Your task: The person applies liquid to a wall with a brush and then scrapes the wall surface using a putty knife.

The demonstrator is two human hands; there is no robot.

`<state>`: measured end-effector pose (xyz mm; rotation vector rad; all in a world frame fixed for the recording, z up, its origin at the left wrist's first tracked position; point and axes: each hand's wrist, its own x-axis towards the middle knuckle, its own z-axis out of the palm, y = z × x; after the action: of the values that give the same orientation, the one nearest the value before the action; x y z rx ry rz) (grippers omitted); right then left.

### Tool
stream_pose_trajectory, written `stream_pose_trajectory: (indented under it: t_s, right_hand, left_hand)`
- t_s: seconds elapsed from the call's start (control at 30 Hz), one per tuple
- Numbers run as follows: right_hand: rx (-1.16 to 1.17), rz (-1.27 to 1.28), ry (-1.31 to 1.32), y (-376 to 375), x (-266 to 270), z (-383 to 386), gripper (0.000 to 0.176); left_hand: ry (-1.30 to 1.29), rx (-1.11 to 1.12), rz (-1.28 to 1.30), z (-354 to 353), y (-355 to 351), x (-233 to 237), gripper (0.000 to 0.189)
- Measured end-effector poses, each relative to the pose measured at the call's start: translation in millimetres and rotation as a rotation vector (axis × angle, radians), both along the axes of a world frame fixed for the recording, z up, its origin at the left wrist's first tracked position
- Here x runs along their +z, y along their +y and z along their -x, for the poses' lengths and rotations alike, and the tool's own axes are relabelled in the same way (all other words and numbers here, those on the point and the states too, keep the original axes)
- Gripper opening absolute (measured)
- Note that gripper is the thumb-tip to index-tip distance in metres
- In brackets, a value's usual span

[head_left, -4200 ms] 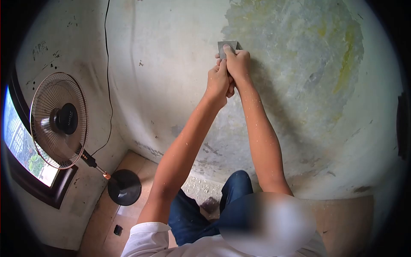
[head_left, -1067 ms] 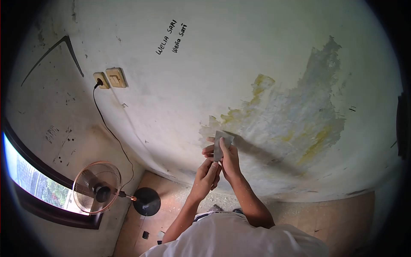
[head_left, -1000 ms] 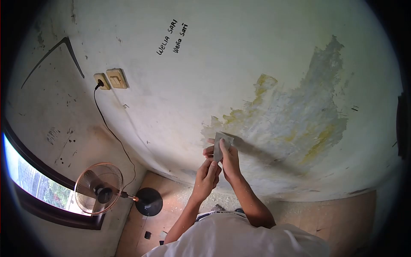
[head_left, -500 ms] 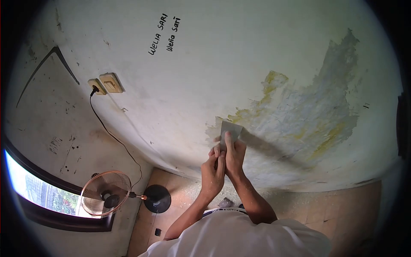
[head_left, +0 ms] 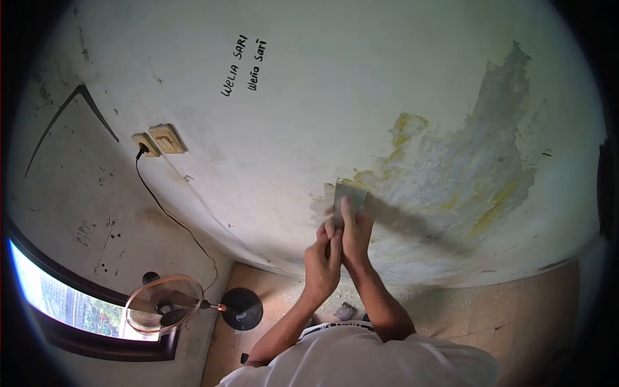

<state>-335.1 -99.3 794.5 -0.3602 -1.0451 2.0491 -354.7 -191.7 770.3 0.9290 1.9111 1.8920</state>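
Both hands are raised in front of me at the wall. A scraper with a broad grey blade has its top edge against the wall, at the left end of a patch of peeled paint. My right hand is closed around the scraper, its thumb lying up along the blade. Just left of and below it, my left hand is closed at the lower end of the scraper; the handle is hidden by the fingers. Yellow and grey layers show in the bare patch.
A standing fan with a round black base is at lower left, near a window. Its black cord runs up to a wall socket. Pale flakes and a small grey lump lie on the tiled floor.
The view has shifted slightly, so the wall markings and fan appear lower. Both hands keep their hold on the scraper, with the blade at nearly the same spot by the patch's left end.
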Motion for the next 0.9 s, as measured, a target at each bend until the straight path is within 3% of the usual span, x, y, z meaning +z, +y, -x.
stream_pose_trajectory:
  t_s: [0.1,0.17,0.3,0.5,0.7,0.83,0.9]
  right_hand:
    - [0.005,0.031,-0.001,3,24,-2,0.049]
    - [0.001,0.036,-0.002,1,15,0,0.05]
    - [0.001,0.011,-0.011,0,-19,1,0.053]
    - [-0.042,-0.037,0.098,9,32,8,0.05]
    - [-0.124,0.043,0.054,3,12,1,0.048]
    - [-0.113,-0.054,0.07,17,73,-6,0.055]
    - [-0.121,-0.057,0.05,14,69,-11,0.054]
  left_hand:
    - [0.115,-0.004,0.052,0,-4,21,0.035]
    - [-0.022,-0.036,0.009,1,-3,14,0.036]
    - [0.05,0.025,-0.016,-2,-2,-14,0.036]
    - [0.066,0.0,-0.025,10,6,35,0.037]
    - [0.138,0.023,-0.043,-4,5,8,0.036]
    - [0.187,-0.069,-0.018,5,15,71,0.037]
    - [0.169,-0.076,-0.019,0,14,64,0.037]
